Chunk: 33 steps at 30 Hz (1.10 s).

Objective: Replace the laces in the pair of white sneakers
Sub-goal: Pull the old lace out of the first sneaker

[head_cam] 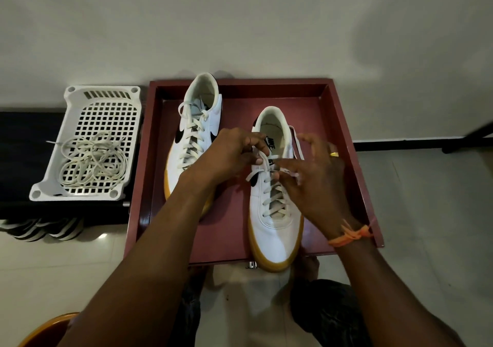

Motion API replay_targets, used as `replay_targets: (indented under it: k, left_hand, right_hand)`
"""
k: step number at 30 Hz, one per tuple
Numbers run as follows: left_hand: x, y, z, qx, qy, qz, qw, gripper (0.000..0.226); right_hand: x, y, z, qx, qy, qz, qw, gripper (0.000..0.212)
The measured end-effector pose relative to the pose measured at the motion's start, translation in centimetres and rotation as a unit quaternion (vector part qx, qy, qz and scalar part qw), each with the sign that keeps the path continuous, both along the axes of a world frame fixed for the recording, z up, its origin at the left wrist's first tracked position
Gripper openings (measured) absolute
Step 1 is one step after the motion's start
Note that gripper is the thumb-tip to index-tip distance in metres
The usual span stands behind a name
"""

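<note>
Two white sneakers with tan soles stand in a dark red tray [346,122]. The left sneaker [194,138] is laced to the top with a cream lace. The right sneaker [274,226] lies nearer me, its toe over the tray's front edge. Over its upper eyelets my left hand [234,154] pinches the cream lace [262,160] between curled fingers. My right hand [312,181], blurred by motion, pinches the other lace strand [289,172] at the tongue. A loose lace end trails right of the shoe's collar.
A white perforated basket [106,101] left of the tray holds a tangle of loose cream laces [93,160]. It sits on a black surface, with striped dark shoes [42,229] below. Pale tiled floor surrounds the tray; an orange rim [45,328] shows at bottom left.
</note>
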<state>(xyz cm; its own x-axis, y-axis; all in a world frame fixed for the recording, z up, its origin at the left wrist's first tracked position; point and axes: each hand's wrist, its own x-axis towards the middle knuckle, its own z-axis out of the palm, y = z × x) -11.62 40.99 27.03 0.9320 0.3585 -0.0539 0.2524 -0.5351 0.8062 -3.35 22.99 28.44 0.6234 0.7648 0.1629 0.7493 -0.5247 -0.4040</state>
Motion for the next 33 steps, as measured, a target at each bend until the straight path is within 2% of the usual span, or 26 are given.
replay_targets:
  k: [3,6,10,13,16,18,19,22,23,25,29,33]
  left_hand:
    - [0.1,-0.1,-0.1,0.014,0.000,-0.007,1.000,0.022]
    - [0.2,-0.2,-0.1,0.019,0.002,-0.003,1.000,0.021]
    - [0.1,-0.3,0.1,0.021,0.005,-0.002,1.000,0.020]
    - [0.0,-0.2,0.3,0.008,0.003,0.006,1.000,0.018]
    - [0.1,-0.2,0.3,0.001,0.004,0.005,1.000,0.019]
    - [0.1,-0.1,0.2,-0.003,0.001,0.002,1.000,0.020]
    - [0.1,0.0,0.1,-0.005,-0.002,0.001,1.000,0.021]
    - [0.1,0.0,0.1,-0.009,-0.006,-0.005,1.000,0.022]
    - [0.1,0.0,0.0,-0.010,-0.006,-0.005,1.000,0.022]
    - [0.0,0.0,0.1,-0.010,-0.002,-0.001,1.000,0.022]
    - [0.0,0.1,0.2,-0.011,-0.003,0.000,1.000,0.022]
    - [0.0,0.0,0.4,-0.005,-0.003,-0.006,1.000,0.020]
  right_hand:
    - [-1.2,0.6,-1.4,-0.023,-0.006,-0.003,1.000,0.014]
    - [-1.5,1.1,-1.8,0.015,0.017,-0.039,0.999,0.010]
    - [-1.0,0.8,-0.7,0.052,0.021,-0.040,0.998,0.010]
    - [1.6,-1.5,0.6,0.000,0.017,-0.089,0.996,0.010]
    - [3.8,-4.8,0.9,-0.125,0.066,-0.169,0.975,0.003]
    - [3.8,-5.8,0.7,-0.167,0.088,-0.193,0.963,0.003]
    - [3.3,-5.5,0.7,-0.158,0.092,-0.192,0.964,0.003]
    - [1.2,-2.7,0.6,-0.055,0.084,-0.137,0.985,0.029]
    - [0.4,-1.6,0.5,-0.025,0.077,-0.112,0.990,0.031]
    - [-0.6,0.0,-0.3,-0.012,0.070,-0.087,0.994,0.027]
    - [-0.7,0.4,-1.7,-0.034,0.032,-0.106,0.993,0.015]
    - [0.2,0.2,-1.1,-0.044,0.056,-0.107,0.992,0.014]
